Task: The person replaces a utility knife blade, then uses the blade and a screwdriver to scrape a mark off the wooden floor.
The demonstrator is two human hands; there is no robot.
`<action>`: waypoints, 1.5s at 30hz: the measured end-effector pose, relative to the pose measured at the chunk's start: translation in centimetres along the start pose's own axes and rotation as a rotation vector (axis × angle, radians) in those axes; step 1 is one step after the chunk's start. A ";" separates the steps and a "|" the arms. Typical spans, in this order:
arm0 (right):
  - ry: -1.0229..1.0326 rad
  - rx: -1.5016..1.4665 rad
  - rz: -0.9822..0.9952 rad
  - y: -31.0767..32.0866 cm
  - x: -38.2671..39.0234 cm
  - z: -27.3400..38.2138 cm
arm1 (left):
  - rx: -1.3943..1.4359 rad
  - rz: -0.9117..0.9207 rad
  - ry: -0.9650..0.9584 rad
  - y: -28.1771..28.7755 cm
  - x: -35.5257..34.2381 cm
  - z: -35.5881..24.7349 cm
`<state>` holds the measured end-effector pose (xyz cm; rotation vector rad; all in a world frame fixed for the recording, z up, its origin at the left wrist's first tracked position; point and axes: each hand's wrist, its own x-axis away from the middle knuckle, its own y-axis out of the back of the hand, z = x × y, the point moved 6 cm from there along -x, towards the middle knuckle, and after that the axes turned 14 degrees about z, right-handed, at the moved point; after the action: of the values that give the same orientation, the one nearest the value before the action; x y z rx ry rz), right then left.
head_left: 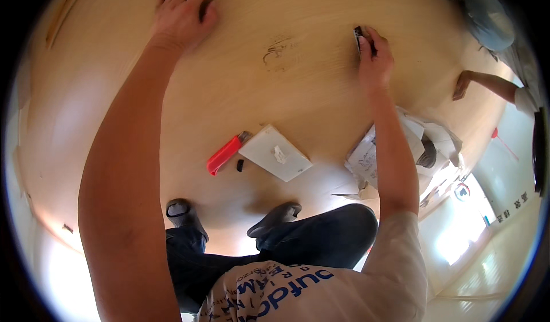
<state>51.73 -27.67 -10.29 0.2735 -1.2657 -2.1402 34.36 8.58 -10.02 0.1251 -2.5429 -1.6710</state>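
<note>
My left hand lies on a broad, light tan board-like surface at the far left, its fingers stretched out and apart. Farther right, my right hand grips a small, dark, flat block with a pale edge, pressed to the same surface; my fingers hide most of it. Between the hands are dark smudges. Closer to me lies a red utility knife, touching or just beside a whitish square slab that bears a small white lump. A little black piece sits near the knife.
A crumpled white bag stands under and beside my right forearm. At the right, another person's hand rests on the surface, with their jeans-clad leg beyond. My shoes are at the near side. A wooden strip lies far left.
</note>
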 end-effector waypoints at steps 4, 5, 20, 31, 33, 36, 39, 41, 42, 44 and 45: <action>-0.060 0.066 0.010 1.2 -0.8 0.1 | -0.063 0.022 0.057 0.4 -0.2 -0.2; -0.031 0.077 -0.037 1.2 -0.7 -0.1 | -0.074 0.039 0.064 0.0 -0.1 0.1; 0.069 0.115 -0.082 0.8 -1.0 -2.2 | -0.119 0.080 0.084 -0.6 -1.0 0.8; -0.091 0.126 -0.020 0.3 -1.2 -1.0 | -0.138 0.099 0.011 -1.7 0.9 1.5; -0.014 0.116 -0.066 0.8 -1.4 -1.4 | -0.139 0.090 -0.018 -1.6 -0.8 1.5; 0.018 0.071 -0.072 0.5 -0.6 -1.9 | -0.128 0.208 -0.005 -1.3 0.1 0.2; -0.005 0.066 -0.077 0.0 -0.6 -2.3 | -0.122 0.265 -0.030 -1.0 -0.4 0.5; -0.025 0.097 -0.070 0.1 -0.4 -2.2 | -0.115 0.306 -0.063 -1.0 0.3 -0.4; -0.031 0.122 -0.076 0.2 -0.9 -2.3 | -0.095 0.287 -0.091 -0.9 -0.2 -0.2; -0.061 0.150 -0.077 0.5 -1.0 -1.8 | -0.092 0.272 -0.110 -0.9 -0.1 0.0; -0.086 0.149 -0.074 0.5 -0.7 -1.4 | -0.089 0.262 -0.118 -0.8 0.0 0.0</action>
<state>53.12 -28.39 -10.65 0.2974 -1.4891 -2.1430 34.37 8.27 -10.78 -0.3087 -2.4298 -1.7284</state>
